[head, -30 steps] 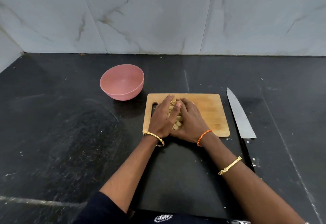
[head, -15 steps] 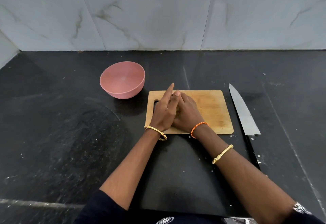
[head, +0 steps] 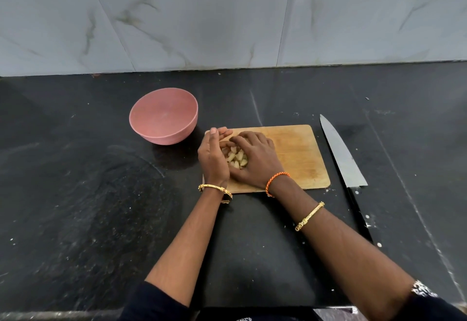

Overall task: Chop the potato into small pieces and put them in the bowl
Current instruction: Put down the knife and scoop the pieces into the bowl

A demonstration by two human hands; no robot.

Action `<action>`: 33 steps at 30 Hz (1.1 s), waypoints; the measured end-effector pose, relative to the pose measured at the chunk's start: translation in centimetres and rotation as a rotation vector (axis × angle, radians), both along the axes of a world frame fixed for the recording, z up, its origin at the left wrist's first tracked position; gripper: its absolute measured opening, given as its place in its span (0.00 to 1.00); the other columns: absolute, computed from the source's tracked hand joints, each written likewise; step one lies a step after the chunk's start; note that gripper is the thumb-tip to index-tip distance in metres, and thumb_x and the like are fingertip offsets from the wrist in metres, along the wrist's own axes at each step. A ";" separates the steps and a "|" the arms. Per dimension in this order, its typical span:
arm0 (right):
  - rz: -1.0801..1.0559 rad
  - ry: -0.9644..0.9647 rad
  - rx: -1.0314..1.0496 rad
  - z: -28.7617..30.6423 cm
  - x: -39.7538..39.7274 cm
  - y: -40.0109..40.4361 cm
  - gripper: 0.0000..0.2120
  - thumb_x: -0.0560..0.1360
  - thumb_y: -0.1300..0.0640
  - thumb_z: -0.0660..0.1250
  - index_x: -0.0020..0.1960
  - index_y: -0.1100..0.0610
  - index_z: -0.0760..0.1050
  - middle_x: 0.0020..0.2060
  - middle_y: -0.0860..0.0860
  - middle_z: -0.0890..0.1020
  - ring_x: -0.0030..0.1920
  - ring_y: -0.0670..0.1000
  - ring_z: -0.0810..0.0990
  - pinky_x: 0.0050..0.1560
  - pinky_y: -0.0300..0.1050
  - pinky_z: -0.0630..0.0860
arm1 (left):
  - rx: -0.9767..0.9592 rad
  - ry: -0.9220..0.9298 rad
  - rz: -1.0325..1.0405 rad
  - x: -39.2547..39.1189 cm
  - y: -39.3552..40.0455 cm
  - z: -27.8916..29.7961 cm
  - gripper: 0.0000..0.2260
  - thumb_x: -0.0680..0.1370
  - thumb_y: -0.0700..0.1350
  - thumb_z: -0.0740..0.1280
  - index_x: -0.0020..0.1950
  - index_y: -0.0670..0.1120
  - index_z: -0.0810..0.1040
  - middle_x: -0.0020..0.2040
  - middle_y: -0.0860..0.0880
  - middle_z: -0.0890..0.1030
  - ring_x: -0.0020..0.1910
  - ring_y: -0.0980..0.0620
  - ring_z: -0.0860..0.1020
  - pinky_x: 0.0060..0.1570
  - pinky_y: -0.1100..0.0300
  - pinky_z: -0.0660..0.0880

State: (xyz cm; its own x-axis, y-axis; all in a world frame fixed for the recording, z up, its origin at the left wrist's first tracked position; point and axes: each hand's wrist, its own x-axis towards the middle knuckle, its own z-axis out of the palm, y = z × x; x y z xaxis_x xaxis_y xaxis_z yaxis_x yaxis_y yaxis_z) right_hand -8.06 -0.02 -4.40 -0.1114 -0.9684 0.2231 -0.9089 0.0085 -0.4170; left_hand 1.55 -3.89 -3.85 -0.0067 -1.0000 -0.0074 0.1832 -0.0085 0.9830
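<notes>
Hands parted slightly since half a second ago, when pressed together over the pile; potato pieces [head: 236,159] now visible in the gap between palms. Head view also shifted a little, board sitting lower in the picture.

Left hand [head: 213,159] on edge at left end of cutting board [head: 298,154], palm facing right, fingers curved loosely round the near side of the pile, fingertips reaching toward far left corner of board. Cupping, not clenched; whether actually gripping any piece cannot be told. Right hand [head: 255,159] palm down over right side of pile, fingers curled round the far side, raking pieces toward left palm. Pieces pale yellow, small, heaped together on left part of board, touching both hands.

Pink bowl [head: 163,116] on black counter [head: 75,194] just beyond and left of board, near left fingertips, not touching; nothing seen inside. Knife [head: 341,154] flat on counter just right of board, blade pointing away, dark handle toward the person, apart from both hands.

Gold bangle [head: 216,190] on left wrist. Orange thread band [head: 276,181] on right wrist, second gold bangle [head: 309,215] further up that forearm. Small white specks scattered on counter near knife handle. Grey marble-pattern wall [head: 227,17] behind.
</notes>
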 end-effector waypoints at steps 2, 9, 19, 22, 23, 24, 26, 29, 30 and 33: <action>-0.005 0.016 0.028 0.1 0.0 -0.1 0.34 0.63 0.32 0.57 0.63 0.50 0.72 0.61 0.51 0.75 0.62 0.54 0.70 0.61 0.52 0.66 | -0.054 -0.048 -0.025 -0.1 0.0 -0.4 0.16 0.77 0.55 0.56 0.50 0.47 0.78 0.48 0.49 0.81 0.46 0.52 0.79 0.48 0.53 0.76; -0.058 -0.004 -0.009 0.2 0.2 -0.5 0.24 0.66 0.38 0.59 0.54 0.52 0.76 0.55 0.50 0.77 0.57 0.55 0.72 0.57 0.53 0.67 | -0.285 -0.315 -0.100 0.8 -1.1 -0.5 0.14 0.78 0.59 0.55 0.54 0.54 0.75 0.53 0.48 0.79 0.46 0.43 0.79 0.48 0.40 0.76; -0.114 -0.012 -0.078 -0.2 -0.3 -0.6 0.10 0.71 0.50 0.68 0.48 0.54 0.77 0.48 0.52 0.78 0.52 0.56 0.73 0.52 0.51 0.67 | -0.171 -0.170 -0.057 1.0 -1.3 0.6 0.15 0.80 0.51 0.53 0.48 0.48 0.78 0.49 0.47 0.82 0.43 0.48 0.81 0.47 0.51 0.77; -0.125 -0.027 -0.088 -0.3 -1.0 -0.5 0.09 0.71 0.52 0.68 0.47 0.56 0.78 0.46 0.53 0.78 0.49 0.56 0.72 0.50 0.50 0.69 | -0.105 -0.132 -0.057 0.6 -1.1 0.2 0.15 0.78 0.51 0.54 0.47 0.47 0.79 0.47 0.45 0.82 0.47 0.49 0.80 0.50 0.54 0.77; -0.115 -0.026 -0.094 -0.3 -1.2 -0.6 0.08 0.71 0.52 0.68 0.45 0.57 0.77 0.44 0.54 0.78 0.47 0.57 0.73 0.48 0.50 0.70 | -0.100 -0.138 -0.066 0.2 -0.9 0.0 0.15 0.78 0.52 0.55 0.47 0.46 0.79 0.47 0.46 0.82 0.48 0.50 0.80 0.51 0.56 0.76; -0.100 -0.024 -0.104 -0.3 -1.3 -0.7 0.08 0.70 0.53 0.67 0.44 0.57 0.77 0.43 0.54 0.78 0.45 0.58 0.73 0.46 0.50 0.71 | -0.096 -0.144 -0.075 -0.2 -0.6 -0.2 0.15 0.77 0.52 0.55 0.47 0.45 0.79 0.46 0.47 0.82 0.48 0.51 0.80 0.51 0.57 0.76; -0.069 -0.037 -0.110 -0.2 -1.7 -1.1 0.07 0.72 0.55 0.67 0.44 0.59 0.77 0.41 0.56 0.78 0.43 0.59 0.74 0.43 0.47 0.70 | -0.071 -0.140 -0.089 -1.0 -0.1 -0.5 0.14 0.77 0.51 0.56 0.46 0.46 0.79 0.45 0.50 0.81 0.47 0.56 0.79 0.51 0.60 0.75; -0.087 -0.155 -0.127 0.3 -3.0 -1.1 0.07 0.73 0.58 0.67 0.45 0.62 0.77 0.39 0.57 0.78 0.41 0.56 0.75 0.40 0.44 0.68 | -0.099 -0.193 -0.082 -1.7 0.8 -0.7 0.15 0.77 0.51 0.56 0.48 0.44 0.79 0.44 0.53 0.81 0.44 0.63 0.77 0.47 0.69 0.72; -0.108 -0.211 -0.152 0.6 -3.3 -1.1 0.06 0.73 0.59 0.68 0.44 0.62 0.78 0.38 0.57 0.78 0.39 0.55 0.76 0.40 0.45 0.70 | -0.136 -0.233 -0.081 -1.6 0.9 -0.7 0.16 0.78 0.50 0.56 0.49 0.43 0.79 0.44 0.52 0.81 0.44 0.63 0.77 0.47 0.71 0.71; -0.251 -0.459 -0.174 1.7 -4.3 -1.3 0.05 0.72 0.59 0.69 0.41 0.61 0.78 0.33 0.53 0.80 0.35 0.49 0.76 0.40 0.44 0.73 | -0.228 -0.357 -0.088 -1.3 1.2 -0.8 0.17 0.79 0.50 0.54 0.52 0.43 0.79 0.44 0.50 0.81 0.43 0.63 0.76 0.44 0.74 0.69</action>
State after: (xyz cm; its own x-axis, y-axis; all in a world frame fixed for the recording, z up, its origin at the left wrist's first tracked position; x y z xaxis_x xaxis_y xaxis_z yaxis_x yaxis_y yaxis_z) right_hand -12.36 -1.35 -2.69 -0.4576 -0.8527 0.2520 -0.6121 0.0966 -0.7848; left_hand 0.21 -2.71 -4.60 -0.1287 -0.9720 0.1968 -0.1602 0.2162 0.9631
